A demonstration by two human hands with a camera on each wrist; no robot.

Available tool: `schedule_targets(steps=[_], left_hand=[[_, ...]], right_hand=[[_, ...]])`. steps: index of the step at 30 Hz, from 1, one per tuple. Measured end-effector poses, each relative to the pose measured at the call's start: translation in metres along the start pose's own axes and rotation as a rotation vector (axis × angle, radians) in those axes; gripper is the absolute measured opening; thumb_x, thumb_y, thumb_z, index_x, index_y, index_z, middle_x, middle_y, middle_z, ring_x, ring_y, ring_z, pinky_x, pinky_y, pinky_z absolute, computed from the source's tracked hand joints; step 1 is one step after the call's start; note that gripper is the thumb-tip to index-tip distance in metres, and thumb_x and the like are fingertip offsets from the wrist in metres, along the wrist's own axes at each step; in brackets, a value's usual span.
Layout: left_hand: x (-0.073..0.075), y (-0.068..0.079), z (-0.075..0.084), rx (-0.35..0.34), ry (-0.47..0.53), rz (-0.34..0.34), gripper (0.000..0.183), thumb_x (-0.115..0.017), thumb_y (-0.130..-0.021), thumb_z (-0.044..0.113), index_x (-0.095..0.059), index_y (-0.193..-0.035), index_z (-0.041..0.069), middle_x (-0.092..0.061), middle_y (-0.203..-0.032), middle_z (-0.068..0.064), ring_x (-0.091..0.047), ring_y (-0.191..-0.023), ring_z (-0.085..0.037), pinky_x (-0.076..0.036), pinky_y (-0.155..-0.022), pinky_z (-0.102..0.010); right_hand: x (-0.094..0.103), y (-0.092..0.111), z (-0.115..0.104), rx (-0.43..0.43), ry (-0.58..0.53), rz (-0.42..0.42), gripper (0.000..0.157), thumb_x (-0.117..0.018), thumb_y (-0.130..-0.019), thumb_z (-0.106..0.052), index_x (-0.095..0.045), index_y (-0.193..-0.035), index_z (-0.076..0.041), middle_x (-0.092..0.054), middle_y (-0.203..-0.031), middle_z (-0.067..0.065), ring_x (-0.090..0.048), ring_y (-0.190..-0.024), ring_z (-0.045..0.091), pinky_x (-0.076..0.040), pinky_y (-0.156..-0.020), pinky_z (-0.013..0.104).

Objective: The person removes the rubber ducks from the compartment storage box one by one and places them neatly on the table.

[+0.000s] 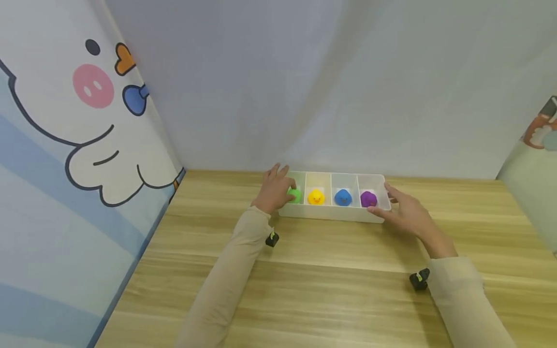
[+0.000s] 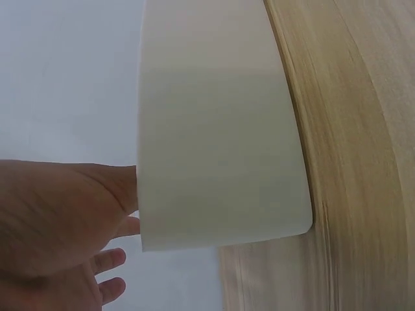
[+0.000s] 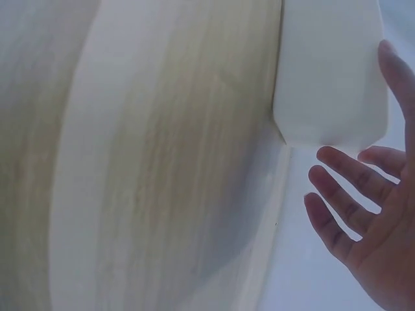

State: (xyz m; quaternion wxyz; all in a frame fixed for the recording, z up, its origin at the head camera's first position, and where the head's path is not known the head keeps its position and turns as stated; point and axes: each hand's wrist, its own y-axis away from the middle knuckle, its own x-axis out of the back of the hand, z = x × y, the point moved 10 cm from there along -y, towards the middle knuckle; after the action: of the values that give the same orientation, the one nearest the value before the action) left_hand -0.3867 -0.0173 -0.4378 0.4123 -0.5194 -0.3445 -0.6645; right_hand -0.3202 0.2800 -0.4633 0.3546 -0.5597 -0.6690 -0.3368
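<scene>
A white divided box (image 1: 330, 213) stands on the wooden table, with one toy duck per compartment. My left hand (image 1: 274, 190) is at the box's left end, thumb and index finger reaching in and pinching the green duck (image 1: 294, 195). To its right sit a yellow duck (image 1: 316, 197), a blue duck (image 1: 343, 197) and a purple duck (image 1: 368, 198). At the right end, my right hand (image 1: 409, 211) touches the box with its thumb on the rim and its other fingers loosely spread. The box wall (image 2: 220, 149) hides the left fingertips in the left wrist view.
The wooden table (image 1: 330, 295) extends in front of the box and to both sides. A plain pale wall (image 1: 278, 87) rises just behind it. On the left hangs a cartoon-printed panel (image 1: 52, 159); small black devices (image 1: 272, 239) sit at the wrists.
</scene>
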Motion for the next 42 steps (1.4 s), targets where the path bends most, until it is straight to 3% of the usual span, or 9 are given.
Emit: schedule_targets(steps=[8, 16, 27, 36, 42], left_hand=[[0.009, 0.001, 0.003, -0.017, -0.002, 0.068, 0.034, -0.073, -0.094, 0.03, -0.07, -0.122, 0.012, -0.044, -0.16, -0.015, -0.025, -0.156, -0.039, -0.023, -0.126, -0.057], [0.022, 0.004, 0.016, -0.058, -0.022, 0.108, 0.033, -0.067, -0.099, 0.031, -0.067, -0.126, 0.012, -0.064, -0.135, -0.005, -0.044, -0.143, -0.03, -0.032, -0.121, -0.051], [0.033, 0.015, 0.023, -0.082, -0.019, 0.118, 0.031, -0.064, -0.101, 0.03, -0.066, -0.125, 0.01, -0.067, -0.124, -0.006, -0.054, -0.126, -0.029, -0.039, -0.113, -0.049], [0.04, 0.034, 0.023, -0.111, 0.098, 0.136, 0.031, -0.066, -0.1, 0.029, -0.066, -0.124, 0.009, -0.068, -0.12, -0.007, -0.056, -0.118, -0.027, -0.041, -0.108, -0.045], [0.041, 0.045, 0.025, -0.144, 0.099, 0.154, 0.031, -0.068, -0.099, 0.03, -0.067, -0.122, 0.009, -0.07, -0.117, -0.006, -0.057, -0.111, -0.025, -0.041, -0.108, -0.045]], right_hand=[[-0.001, -0.002, 0.003, 0.001, -0.009, 0.003, 0.104, -0.063, -0.091, -0.066, -0.021, -0.161, -0.002, -0.047, -0.151, 0.033, -0.052, -0.134, 0.05, -0.04, -0.109, 0.069], [-0.002, -0.008, 0.009, 0.006, -0.008, 0.011, 0.105, -0.065, -0.09, -0.065, -0.023, -0.16, 0.0, -0.042, -0.154, 0.033, -0.049, -0.136, 0.051, -0.037, -0.111, 0.069], [-0.002, -0.011, 0.008, 0.047, 0.014, 0.038, 0.102, -0.069, -0.09, -0.06, -0.029, -0.157, 0.006, -0.041, -0.153, 0.036, -0.047, -0.136, 0.053, -0.036, -0.112, 0.068], [0.0, -0.011, 0.004, 0.053, 0.019, 0.043, 0.101, -0.07, -0.09, -0.059, -0.031, -0.155, 0.007, -0.04, -0.153, 0.037, -0.043, -0.138, 0.054, -0.034, -0.114, 0.068], [-0.002, -0.011, 0.006, 0.036, 0.018, 0.026, 0.103, -0.069, -0.089, -0.061, -0.029, -0.157, 0.005, -0.04, -0.154, 0.037, -0.043, -0.138, 0.054, -0.034, -0.114, 0.068]])
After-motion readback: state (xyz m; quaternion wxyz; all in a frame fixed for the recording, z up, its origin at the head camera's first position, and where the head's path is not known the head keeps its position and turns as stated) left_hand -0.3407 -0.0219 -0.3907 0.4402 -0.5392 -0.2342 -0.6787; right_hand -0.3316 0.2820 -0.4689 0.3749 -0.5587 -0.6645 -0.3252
